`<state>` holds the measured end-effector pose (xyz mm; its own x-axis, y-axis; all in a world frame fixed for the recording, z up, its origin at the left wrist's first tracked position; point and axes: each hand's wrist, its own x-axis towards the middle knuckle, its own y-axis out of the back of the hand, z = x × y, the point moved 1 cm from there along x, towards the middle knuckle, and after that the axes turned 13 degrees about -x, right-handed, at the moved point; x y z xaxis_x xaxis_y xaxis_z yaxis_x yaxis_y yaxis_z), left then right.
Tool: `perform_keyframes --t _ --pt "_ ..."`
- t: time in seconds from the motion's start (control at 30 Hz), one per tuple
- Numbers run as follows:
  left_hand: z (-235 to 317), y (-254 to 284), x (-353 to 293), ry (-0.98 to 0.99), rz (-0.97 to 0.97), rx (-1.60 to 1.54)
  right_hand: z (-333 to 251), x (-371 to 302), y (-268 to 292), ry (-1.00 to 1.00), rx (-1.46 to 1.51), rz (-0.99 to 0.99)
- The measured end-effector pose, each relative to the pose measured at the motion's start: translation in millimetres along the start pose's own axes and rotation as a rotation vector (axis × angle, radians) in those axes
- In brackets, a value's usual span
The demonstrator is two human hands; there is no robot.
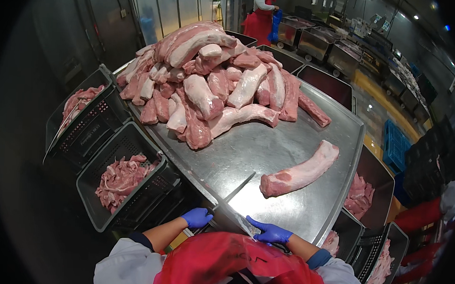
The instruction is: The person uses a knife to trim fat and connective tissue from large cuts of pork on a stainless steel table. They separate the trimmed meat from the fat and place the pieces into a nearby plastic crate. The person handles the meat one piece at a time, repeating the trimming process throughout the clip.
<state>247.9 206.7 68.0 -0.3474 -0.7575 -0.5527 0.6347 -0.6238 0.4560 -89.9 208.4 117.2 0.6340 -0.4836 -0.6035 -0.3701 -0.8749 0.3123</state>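
Note:
My left hand, in a purple glove, is closed at the table's near left edge. In line with it a knife points up over the steel tabletop, its handle mostly hidden by the fingers. My right hand, also gloved, is at the near edge with one digit stretched left and the others partly hidden; I see nothing held in it. Beyond it a long curved piece of raw meat lies alone on the steel table. A tall heap of similar meat pieces covers the far left part.
Dark crates with meat trimmings stand along the left side. More crates of meat stand at the right. Blue crates are on the floor beyond. A person in a red apron stands far back near steel carts.

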Motion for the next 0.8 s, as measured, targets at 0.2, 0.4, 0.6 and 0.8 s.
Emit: perform_keyframes --t 0.2,0.4,0.6,0.8 --pt "27.0 19.6 -14.7 -0.037 -0.086 0.022 29.3 174.0 76.2 -0.109 -0.315 0.736" --pt "-54.3 26.7 16.1 -0.138 -0.084 0.079 -9.6 37.1 -15.4 0.089 -0.349 0.350" --pt "-41.7 34.8 11.0 -0.210 -0.187 0.092 -6.0 142.0 -19.9 -0.234 -0.419 0.440" --pt "-20.8 82.0 -32.0 0.024 -0.262 -0.341 -35.0 204.8 85.4 0.022 -0.086 1.185"
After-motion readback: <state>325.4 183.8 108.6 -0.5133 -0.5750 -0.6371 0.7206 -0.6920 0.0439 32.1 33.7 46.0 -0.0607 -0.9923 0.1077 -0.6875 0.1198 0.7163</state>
